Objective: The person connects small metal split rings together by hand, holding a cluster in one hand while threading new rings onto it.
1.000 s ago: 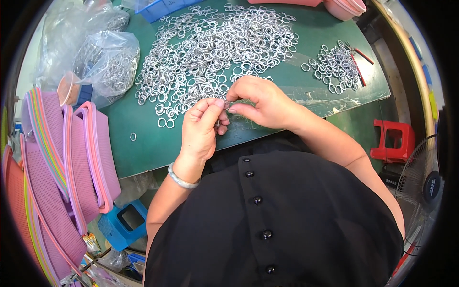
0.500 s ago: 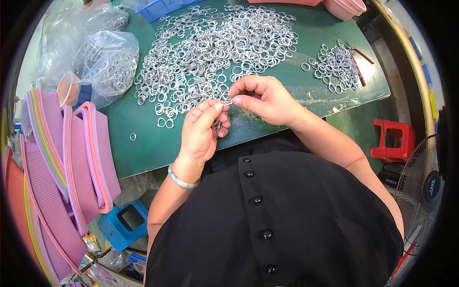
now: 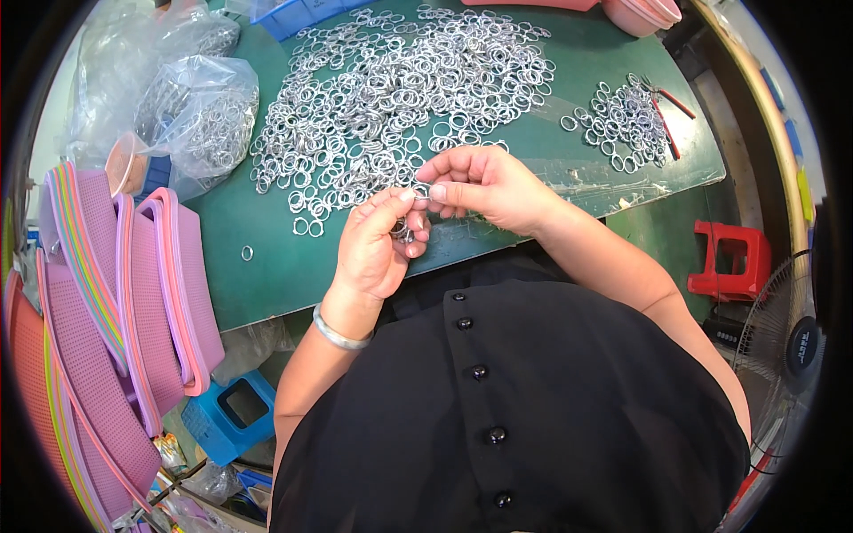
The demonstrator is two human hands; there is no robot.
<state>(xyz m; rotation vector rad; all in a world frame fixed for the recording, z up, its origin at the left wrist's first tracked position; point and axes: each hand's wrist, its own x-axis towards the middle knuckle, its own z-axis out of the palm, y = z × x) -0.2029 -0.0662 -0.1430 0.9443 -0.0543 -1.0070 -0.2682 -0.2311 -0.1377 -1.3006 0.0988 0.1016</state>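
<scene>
My left hand [image 3: 375,238] is closed, with several metal rings [image 3: 402,233] tucked in its curled fingers. Between its thumb and forefinger it pinches one small silver ring [image 3: 421,191]. On the other side of that ring, my right hand [image 3: 493,188] pinches too, thumb against forefinger, so the two sets of fingertips almost meet. Just beyond my hands spreads a big heap of silver metal rings [image 3: 400,93] on the green table [image 3: 267,284]. Fingers partly cover the pinched ring, so its details are hidden.
A smaller pile of rings [image 3: 626,124] lies at the right beside red-handled pliers [image 3: 668,133]. One stray ring [image 3: 247,253] is at the left. A clear bag of rings [image 3: 209,120] stands at the far left, above stacked purple baskets [image 3: 164,302]. A red stool [image 3: 733,262] and fan [image 3: 782,329] stand right.
My right fingers have shifted slightly left and down, closer to my left fingertips. The pinched ring shows rounder between them. My left hand has hardly moved.
</scene>
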